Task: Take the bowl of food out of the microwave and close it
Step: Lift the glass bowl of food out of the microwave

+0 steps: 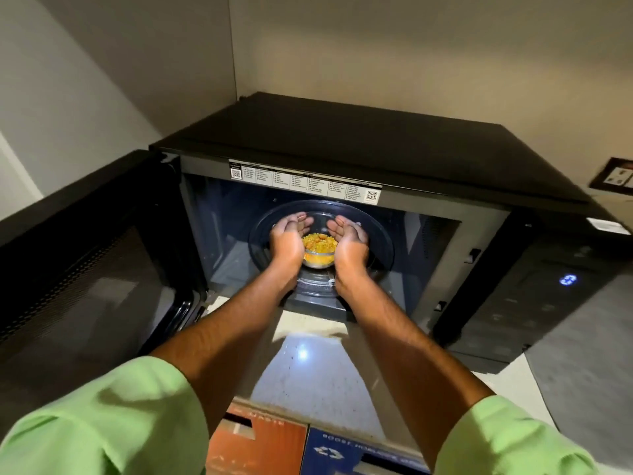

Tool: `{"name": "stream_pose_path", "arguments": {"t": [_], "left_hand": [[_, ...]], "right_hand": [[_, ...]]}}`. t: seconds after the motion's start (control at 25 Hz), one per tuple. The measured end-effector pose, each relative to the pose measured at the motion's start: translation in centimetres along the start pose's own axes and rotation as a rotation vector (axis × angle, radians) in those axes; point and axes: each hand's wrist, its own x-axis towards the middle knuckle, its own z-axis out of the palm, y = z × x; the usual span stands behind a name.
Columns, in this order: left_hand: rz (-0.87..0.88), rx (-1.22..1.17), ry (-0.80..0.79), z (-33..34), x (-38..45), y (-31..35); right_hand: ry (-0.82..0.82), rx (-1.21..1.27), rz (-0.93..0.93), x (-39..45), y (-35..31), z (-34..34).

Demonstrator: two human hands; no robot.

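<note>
A black microwave [359, 142] stands on a counter with its door [85, 269] swung wide to the left. Inside, a small clear glass bowl [319, 260] of yellow food sits on the round glass turntable [380, 241]. Both my arms reach into the cavity. My left hand [287, 236] cups the bowl's left side and my right hand [349, 240] cups its right side, fingers spread around it. Whether the palms press on the glass or the bowl is off the turntable, I cannot tell.
The control panel [548, 289] with a lit blue display is on the microwave's right. A light stone counter [308, 365] lies in front. An orange box [260, 443] and a blue box [356, 454] sit below its edge. A wall socket [616, 180] is at the far right.
</note>
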Motion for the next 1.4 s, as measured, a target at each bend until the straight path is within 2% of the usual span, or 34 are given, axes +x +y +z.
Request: {"name": "stream_pose_path", "arguments": {"t": [0.2, 0.44, 0.8, 1.08, 1.4], "left_hand": [[-0.026, 0.067, 0.039, -1.4, -7.4, 1.8], [-0.08, 0.01, 0.008, -2.6, -19.4, 5.0], [-0.038, 0.149, -0.159, -2.5, -34.1, 10.0], [0.03, 0.258, -0.324, 0.8, -39.2, 10.3], [0.015, 0.333, -0.467, 8.2, -41.1, 6.4]], "right_hand": [[0.002, -0.075, -0.013, -6.3, -1.5, -3.2], [-0.004, -0.047, 0.01, -16.8, -5.4, -7.7], [0.055, -0.112, -0.038, -29.9, -13.0, -14.4], [0.135, -0.195, -0.081, -33.1, -15.5, -20.4], [0.325, -0.207, -0.072, -30.7, -17.4, -28.2]]}}
